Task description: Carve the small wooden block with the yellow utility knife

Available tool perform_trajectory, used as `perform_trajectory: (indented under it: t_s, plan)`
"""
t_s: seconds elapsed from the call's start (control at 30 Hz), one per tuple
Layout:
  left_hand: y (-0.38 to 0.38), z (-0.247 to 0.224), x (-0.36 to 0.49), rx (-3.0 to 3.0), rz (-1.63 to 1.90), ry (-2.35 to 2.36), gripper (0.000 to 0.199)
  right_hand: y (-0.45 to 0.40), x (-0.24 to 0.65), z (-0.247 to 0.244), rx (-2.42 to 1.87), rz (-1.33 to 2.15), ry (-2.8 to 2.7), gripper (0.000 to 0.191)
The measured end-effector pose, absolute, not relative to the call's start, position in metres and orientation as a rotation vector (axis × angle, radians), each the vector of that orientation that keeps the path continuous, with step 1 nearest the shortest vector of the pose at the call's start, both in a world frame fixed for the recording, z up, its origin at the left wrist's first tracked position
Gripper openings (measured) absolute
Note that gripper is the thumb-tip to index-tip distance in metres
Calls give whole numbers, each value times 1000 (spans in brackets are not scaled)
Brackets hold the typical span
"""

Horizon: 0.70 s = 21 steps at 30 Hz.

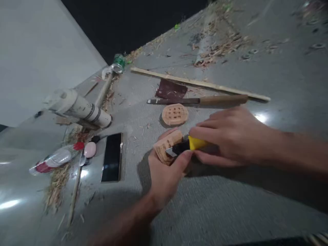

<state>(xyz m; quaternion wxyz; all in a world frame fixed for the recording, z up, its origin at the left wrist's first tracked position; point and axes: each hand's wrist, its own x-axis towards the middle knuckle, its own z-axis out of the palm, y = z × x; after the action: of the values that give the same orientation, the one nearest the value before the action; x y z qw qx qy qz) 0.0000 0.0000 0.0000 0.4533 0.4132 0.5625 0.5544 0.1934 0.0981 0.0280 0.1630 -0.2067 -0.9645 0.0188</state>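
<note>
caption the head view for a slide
Left grip holds a carved tan wooden block, right grip a yellow-black cutter, metal blade at the block.

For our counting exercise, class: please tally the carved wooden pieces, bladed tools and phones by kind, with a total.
Carved wooden pieces: 2 (held piece in left hand, oval piece)
Bladed tools: 2 (yellow-and-black cutter in right hand, wooden-handled tool)
Phones: 1 (dark phone)
Total: 5

white glare [10,204] spots the dim grey surface [230,208], edges blurred.
</note>
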Motion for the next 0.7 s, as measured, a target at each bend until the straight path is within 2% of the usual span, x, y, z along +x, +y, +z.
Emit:
perform_trajectory:
  t_s: [0.17, 0.7]
  plan:
    - [1, -4, -3, 1001, 1387, 1377, 43, 101, 193, 30, -589, 4, -2745, 25]
    - [3, -10, 2, 690, 1431, 1281, 52, 101, 188, 25, -635, -111, -2727, 33]
